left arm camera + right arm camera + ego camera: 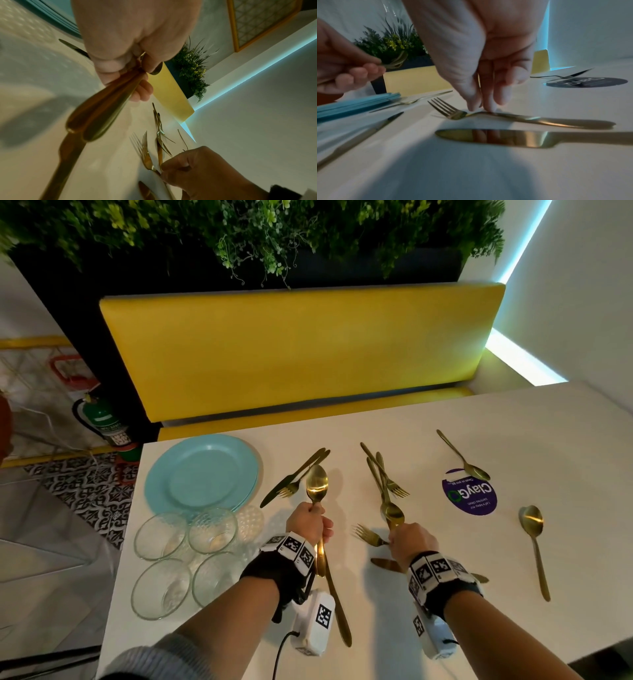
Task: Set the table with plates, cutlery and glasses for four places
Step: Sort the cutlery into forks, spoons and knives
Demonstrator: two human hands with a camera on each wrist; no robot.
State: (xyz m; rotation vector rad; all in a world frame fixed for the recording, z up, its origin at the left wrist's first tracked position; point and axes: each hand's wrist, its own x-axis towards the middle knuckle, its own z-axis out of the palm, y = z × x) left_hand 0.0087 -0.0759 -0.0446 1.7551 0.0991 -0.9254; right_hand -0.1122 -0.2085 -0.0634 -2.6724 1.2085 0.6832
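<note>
- We find the left hand, frame centre, fingers clamped on gold spoons.
- We find the right hand fingers pinching a fork on the tabletop.

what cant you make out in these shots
- How many turquoise plates are stacked: head view shows only the top one; right wrist view blurs the edges.
- How many gold cutlery handles the left hand grips: blurred in the left wrist view, hidden by fingers in the head view.
- Handle of the gold knife by the right hand: wrist strap covers it in the head view, frame edge cuts it off in the right wrist view.
</note>
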